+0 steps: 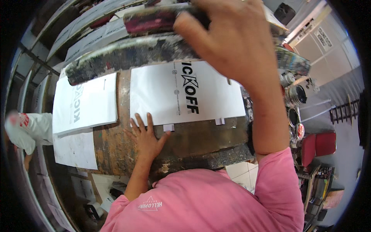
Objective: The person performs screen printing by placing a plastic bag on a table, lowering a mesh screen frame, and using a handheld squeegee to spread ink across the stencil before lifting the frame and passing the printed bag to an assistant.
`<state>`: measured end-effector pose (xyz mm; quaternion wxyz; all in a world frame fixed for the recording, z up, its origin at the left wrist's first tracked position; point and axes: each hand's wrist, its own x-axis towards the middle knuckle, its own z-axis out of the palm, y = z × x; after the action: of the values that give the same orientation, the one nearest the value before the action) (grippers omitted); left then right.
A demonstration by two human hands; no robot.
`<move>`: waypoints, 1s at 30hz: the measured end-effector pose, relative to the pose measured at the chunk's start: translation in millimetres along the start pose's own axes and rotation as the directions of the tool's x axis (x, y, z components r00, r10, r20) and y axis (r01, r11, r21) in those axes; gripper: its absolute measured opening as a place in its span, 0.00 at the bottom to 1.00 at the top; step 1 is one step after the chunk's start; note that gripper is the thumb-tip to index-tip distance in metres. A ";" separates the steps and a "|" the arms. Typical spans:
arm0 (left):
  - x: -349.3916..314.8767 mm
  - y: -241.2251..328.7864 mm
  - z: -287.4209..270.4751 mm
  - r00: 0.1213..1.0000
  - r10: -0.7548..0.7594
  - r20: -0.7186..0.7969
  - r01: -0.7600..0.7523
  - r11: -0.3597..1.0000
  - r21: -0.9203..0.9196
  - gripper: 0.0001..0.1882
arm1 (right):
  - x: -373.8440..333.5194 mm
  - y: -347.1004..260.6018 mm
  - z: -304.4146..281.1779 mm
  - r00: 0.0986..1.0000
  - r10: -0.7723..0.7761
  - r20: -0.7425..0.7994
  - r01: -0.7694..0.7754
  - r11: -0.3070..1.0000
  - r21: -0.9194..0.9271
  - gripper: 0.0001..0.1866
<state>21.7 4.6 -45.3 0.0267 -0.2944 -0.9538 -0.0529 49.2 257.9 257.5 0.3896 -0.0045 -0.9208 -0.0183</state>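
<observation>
A white sheet or flat bag (154, 96) with bold black print lies on the worn, stained table (123, 143). My left hand (145, 137) rests flat at its near left corner, fingers spread, fingertips on or just beside the edge. Two small pale tabs (169, 127) sit along the near edge. My right hand (239, 42) is raised over the sheet's far right part, close to the camera. Its thumb is out to the left, in front of a maroon and black ink-stained bar (150, 21). The other fingers are cut off by the upper edge, so any grip is hidden.
A stack of white printed sheets (87, 112) lies on the left. Behind it runs a long ink-crusted bar (127, 56). Racks of boards (92, 38) stand beyond. Cans (295, 94) and a red chair (319, 147) are at the right. Another person (33, 129) is at the far left.
</observation>
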 end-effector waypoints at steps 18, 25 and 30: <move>10.0 6.7 -3.1 0.973 -0.013 0.230 0.058 0.981 -0.187 0.59 | 49.6 7.8 -22.5 0.961 0.184 0.208 -0.210 0.971 0.111 0.24; 1.9 16.7 -2.2 0.970 -0.163 0.182 0.168 0.986 -0.008 0.57 | 46.4 -12.7 -28.1 0.943 0.245 0.226 -0.262 0.964 0.045 0.25; -11.4 10.2 16.4 0.995 -0.087 0.056 0.096 0.978 -0.186 0.57 | 36.4 -17.0 -29.0 0.934 0.220 0.282 -0.252 0.964 0.082 0.23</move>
<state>36.6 8.5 -61.7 -0.0264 -0.2528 -0.9574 -0.1370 44.3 239.6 303.3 0.2592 -0.0947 -0.9575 0.0834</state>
